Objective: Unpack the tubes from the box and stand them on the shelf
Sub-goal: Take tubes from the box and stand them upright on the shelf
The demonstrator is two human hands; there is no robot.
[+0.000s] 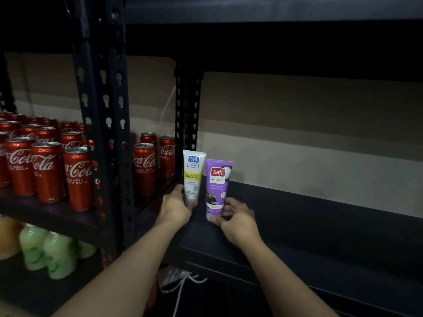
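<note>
A white Safi tube (193, 172) with a yellow band stands upright at the left end of the dark shelf board (320, 216). My left hand (175, 208) grips its lower part. Just to its right stands a purple Safi Naturals tube (217, 186), also upright. My right hand (235, 219) pinches the cap end of the purple tube with thumb and fingers. Both tubes sit close together near the black slotted upright. The box is out of view.
A black slotted rack post (107, 133) divides the bays. Several red Coca-Cola cans (48, 170) fill the left shelf, with green bottles (55, 257) below. The dark shelf stretches right of the tubes. A beige wall lies behind.
</note>
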